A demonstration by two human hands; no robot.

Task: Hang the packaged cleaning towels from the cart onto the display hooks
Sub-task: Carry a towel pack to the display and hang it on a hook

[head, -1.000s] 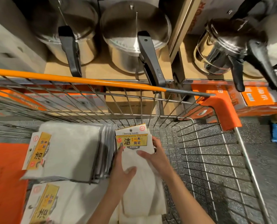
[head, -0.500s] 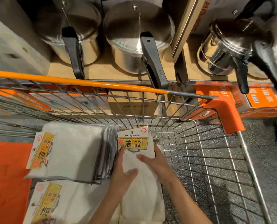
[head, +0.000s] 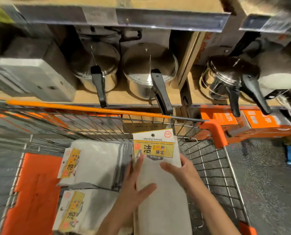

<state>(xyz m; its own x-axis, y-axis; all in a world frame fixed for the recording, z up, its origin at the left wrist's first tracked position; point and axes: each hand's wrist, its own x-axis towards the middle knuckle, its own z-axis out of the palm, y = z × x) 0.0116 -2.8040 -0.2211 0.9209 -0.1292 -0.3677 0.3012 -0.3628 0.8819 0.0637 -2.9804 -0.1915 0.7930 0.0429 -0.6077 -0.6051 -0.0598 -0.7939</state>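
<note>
Orange plastic (head: 34, 192) lines the left side of the wire cart (head: 226, 175) in front of you. Next to it, two stacks of packaged towels lie flat in the basket: the upper stack (head: 97, 167) with its yellow label at the left edge, the lower stack (head: 88, 209) nearer to you. Your left hand (head: 134, 189) grips the left edge of the towel pack (head: 160, 184) you are lifting, thumb across its white front and fingers behind it. The pack stands upright above the basket, its yellow header and hang hole at the top, near the orange cart handle (head: 90, 108). Your right hand (head: 182, 168) pinches the pack's right edge just below the label. Beyond the cart, steel pots (head: 149, 72) with black handles sit on a shelf.
</note>
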